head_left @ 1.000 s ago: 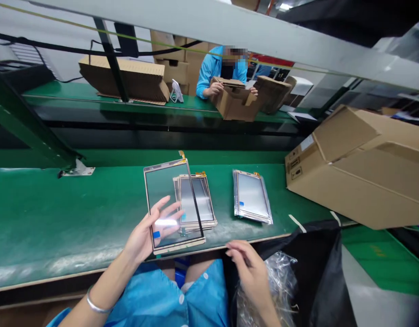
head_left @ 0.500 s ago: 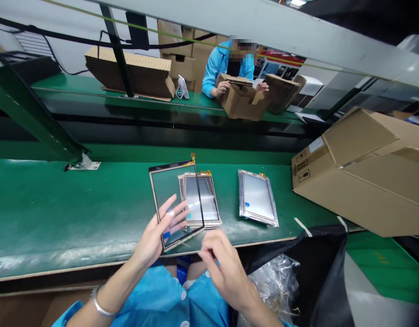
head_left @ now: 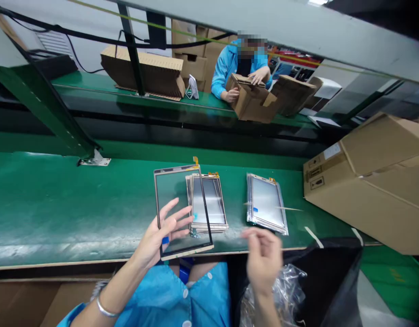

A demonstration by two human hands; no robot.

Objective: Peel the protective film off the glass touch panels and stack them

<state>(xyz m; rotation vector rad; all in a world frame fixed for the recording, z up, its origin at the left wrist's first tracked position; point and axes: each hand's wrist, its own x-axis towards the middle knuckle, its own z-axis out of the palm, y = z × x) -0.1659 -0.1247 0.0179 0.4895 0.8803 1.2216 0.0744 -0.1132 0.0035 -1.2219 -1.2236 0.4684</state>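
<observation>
My left hand (head_left: 171,231) holds up a clear glass touch panel (head_left: 177,184) with a dark border, tilted above the bench. Its spread fingers show through the glass from behind. An orange flex tail sticks up from the panel's top edge, and a blue tab is near its lower left. Partly behind it lies a stack of similar panels (head_left: 214,200). My right hand (head_left: 263,254), blurred, is curled in front of another panel stack (head_left: 267,200) with clear film around it. Whatever its fingers may hold is hidden. A thin pale strip (head_left: 289,208) shows beside that stack.
A large cardboard box (head_left: 362,181) stands at the right of the green bench (head_left: 76,204). Crumpled clear plastic (head_left: 291,286) lies in a black bag (head_left: 328,272) at the front edge. Across the bench, a co-worker in blue (head_left: 226,68) handles a carton (head_left: 253,104).
My right hand has moved right, away from the held panel, and the thin strip now shows by the right stack. The held panel has turned slightly. The co-worker's hand has moved onto the carton.
</observation>
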